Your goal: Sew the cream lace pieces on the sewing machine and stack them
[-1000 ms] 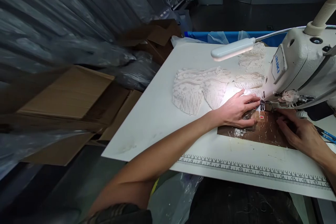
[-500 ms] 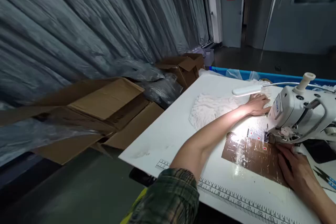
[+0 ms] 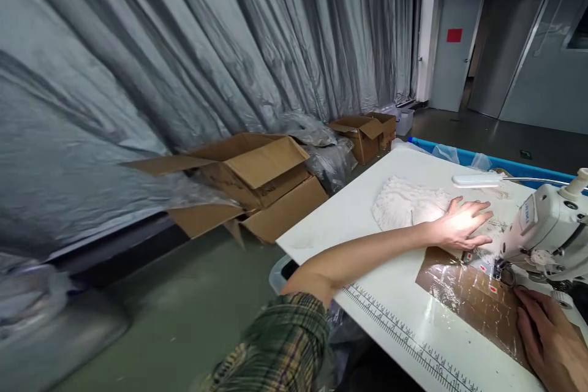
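The left hand (image 3: 463,226) has drawn back, fingers spread and apparently empty, by the white lace (image 3: 397,205) beside the sewing machine (image 3: 528,226), leaving that lace seemingly ungripped, while the right hand (image 3: 549,334) curls on the brown plate (image 3: 459,291), its grip unclear.

Your left arm (image 3: 367,262) stretched from bottom centre to right of centre, your left hand (image 3: 462,225) fingers spread, your right hand (image 3: 549,331) lower right, fingers bent.
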{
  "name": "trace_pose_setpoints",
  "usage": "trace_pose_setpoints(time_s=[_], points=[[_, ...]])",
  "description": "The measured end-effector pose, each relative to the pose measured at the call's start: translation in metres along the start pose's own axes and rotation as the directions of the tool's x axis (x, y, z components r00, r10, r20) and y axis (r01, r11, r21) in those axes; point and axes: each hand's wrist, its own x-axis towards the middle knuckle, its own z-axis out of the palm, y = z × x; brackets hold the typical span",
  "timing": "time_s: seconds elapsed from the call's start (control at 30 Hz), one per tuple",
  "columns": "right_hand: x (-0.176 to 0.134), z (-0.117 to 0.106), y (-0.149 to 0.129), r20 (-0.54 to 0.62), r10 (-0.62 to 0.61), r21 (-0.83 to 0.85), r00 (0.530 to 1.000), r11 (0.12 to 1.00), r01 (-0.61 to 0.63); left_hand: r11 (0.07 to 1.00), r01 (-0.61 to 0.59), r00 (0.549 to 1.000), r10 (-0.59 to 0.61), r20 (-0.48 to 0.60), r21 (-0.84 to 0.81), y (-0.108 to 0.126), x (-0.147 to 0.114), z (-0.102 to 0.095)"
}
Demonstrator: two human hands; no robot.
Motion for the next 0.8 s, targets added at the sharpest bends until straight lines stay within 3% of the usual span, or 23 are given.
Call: trace_pose_setpoints(time_s=[0.07,0.13,0.17,0.23,0.33,0.47,0.8], points=[[0.0,0.001,0.001,-0.008,-0.022,0.003,1.0,1.0,0.022,0.997,0.074,0.995,-0.073,-0.073,0.01,-0.012,-0.031,-0.009],[-0.002,0.004,0.005,-0.006,-0.041,0.005,0.999,0.999,0.041,0.97,0.242,0.96,-0.241,-0.142,-0.008,-0.032,-0.06,-0.021],[-0.003,0.005,0.007,-0.003,-0.046,0.003,0.999,0.999,0.046,0.935,0.353,0.918,-0.354,-0.181,-0.035,-0.044,-0.073,-0.027],[-0.006,0.009,0.012,0.013,-0.043,-0.008,0.999,0.999,0.044,0.825,0.557,0.786,-0.562,-0.257,-0.102,-0.068,-0.095,-0.037],[-0.01,0.013,0.018,0.028,-0.005,-0.005,1.0,1.0,0.005,0.76,0.635,0.707,-0.644,-0.291,-0.137,-0.095,-0.118,-0.042],[-0.011,0.013,0.019,0.057,0.042,0.023,0.997,0.999,-0.043,0.752,0.637,0.688,-0.653,-0.316,-0.168,-0.106,-0.127,-0.036],[-0.009,0.016,0.022,0.018,0.031,0.105,0.999,0.994,-0.032,0.796,0.597,0.703,-0.579,-0.413,-0.101,-0.102,-0.123,-0.027]])
